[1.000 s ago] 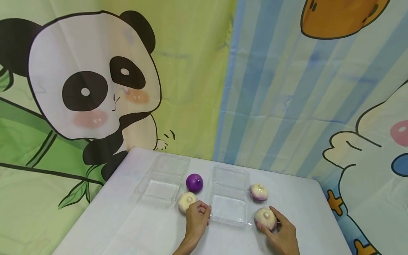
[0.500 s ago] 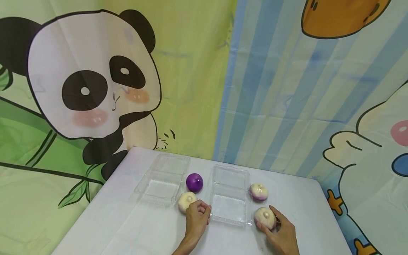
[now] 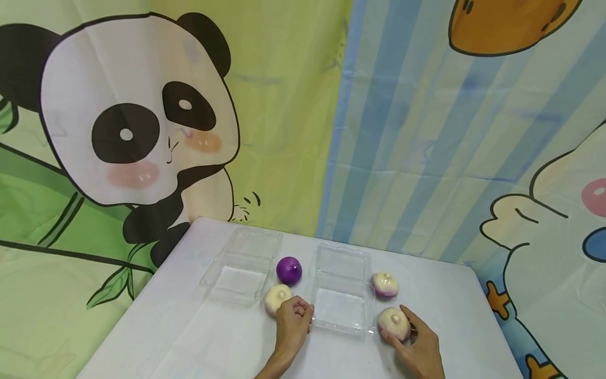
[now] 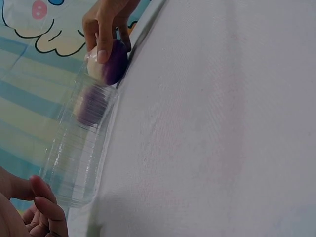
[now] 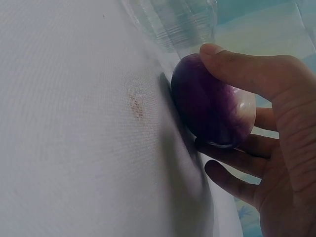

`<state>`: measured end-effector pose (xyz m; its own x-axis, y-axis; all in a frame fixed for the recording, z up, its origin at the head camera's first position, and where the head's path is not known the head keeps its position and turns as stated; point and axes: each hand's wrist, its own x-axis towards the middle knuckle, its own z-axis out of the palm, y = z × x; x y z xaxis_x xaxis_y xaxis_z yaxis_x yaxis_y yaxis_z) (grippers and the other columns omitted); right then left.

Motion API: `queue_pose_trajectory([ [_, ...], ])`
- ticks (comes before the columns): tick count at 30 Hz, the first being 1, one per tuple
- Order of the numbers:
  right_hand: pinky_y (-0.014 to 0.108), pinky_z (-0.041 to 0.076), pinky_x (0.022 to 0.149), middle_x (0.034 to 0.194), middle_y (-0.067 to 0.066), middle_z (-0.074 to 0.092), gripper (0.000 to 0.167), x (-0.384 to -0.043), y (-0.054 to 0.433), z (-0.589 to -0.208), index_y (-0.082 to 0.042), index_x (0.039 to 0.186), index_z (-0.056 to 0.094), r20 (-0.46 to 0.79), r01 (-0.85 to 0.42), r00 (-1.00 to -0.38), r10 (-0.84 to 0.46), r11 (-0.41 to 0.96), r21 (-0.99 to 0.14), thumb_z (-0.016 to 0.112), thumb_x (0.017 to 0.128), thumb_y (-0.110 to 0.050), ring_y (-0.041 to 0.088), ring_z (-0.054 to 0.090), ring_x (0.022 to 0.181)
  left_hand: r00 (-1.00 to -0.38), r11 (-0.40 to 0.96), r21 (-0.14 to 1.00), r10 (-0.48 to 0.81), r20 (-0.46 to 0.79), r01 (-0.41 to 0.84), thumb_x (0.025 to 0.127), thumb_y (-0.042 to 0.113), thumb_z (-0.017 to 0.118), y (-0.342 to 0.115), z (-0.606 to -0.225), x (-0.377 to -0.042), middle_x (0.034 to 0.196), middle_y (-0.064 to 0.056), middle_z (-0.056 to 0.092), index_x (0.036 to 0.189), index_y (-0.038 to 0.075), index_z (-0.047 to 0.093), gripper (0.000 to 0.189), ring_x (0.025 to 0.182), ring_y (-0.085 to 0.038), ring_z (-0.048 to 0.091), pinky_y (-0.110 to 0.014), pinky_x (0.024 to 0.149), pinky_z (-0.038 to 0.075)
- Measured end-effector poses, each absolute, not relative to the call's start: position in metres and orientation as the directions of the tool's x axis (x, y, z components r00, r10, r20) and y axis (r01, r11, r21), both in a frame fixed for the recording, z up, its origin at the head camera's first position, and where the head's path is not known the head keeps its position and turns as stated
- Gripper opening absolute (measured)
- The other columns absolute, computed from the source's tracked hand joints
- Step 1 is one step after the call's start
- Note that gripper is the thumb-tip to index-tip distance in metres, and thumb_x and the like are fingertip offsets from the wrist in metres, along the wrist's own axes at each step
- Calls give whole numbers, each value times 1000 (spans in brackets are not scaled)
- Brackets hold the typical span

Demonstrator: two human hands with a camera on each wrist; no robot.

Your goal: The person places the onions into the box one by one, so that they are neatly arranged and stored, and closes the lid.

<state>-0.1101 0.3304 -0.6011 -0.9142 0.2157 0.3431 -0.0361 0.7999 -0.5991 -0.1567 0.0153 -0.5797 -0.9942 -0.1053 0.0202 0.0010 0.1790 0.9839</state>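
Observation:
My right hand (image 3: 420,347) grips a glossy purple-and-cream onion (image 3: 394,323), its cream side and nub facing up. In the right wrist view, thumb and fingers lie around the onion (image 5: 212,101), low over the table. Right of an opened clear plastic clamshell box (image 3: 340,310) is a second onion (image 3: 385,285). My left hand (image 3: 294,326), fingers curled, pinches that box's left edge; the left wrist view shows its fingertips at a corner of the box (image 4: 74,163). Behind the left hand a cream-topped onion (image 3: 276,299) is partly hidden. Beyond it sits a purple onion (image 3: 289,271).
Another opened clear clamshell box (image 3: 241,281) lies at the left on the white table (image 3: 199,342). A printed cloth with a panda (image 3: 137,131) and blue stripes hangs along the table's back edge.

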Motion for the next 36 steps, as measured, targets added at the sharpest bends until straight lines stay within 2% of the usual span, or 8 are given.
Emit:
queue_pose_trajectory([
  [14,28,60,75,120,22,79,83,-110,329,-599,0,141,69,365,-51,-907,210,807,-589,102,74,-36,9,69,85,-994,175,985,-104,18,0,95,1,78,15,-580,-157,57,-2,67,79,6,68,19,40,-4,55,-20,44,48],
  [23,30,59,76,123,24,78,85,-110,329,-596,1,143,67,348,-38,-915,206,812,-582,100,77,-41,23,74,89,-995,173,985,-97,20,3,95,2,77,15,-580,-158,57,-4,67,80,5,68,18,40,-4,55,-20,44,47],
  [36,30,57,78,124,22,78,87,-109,329,-596,0,145,66,298,-4,-929,217,803,-597,100,77,-43,19,72,91,-995,193,981,-93,24,6,95,1,77,14,-581,-158,56,-3,67,80,6,69,18,40,-5,56,-20,43,46],
])
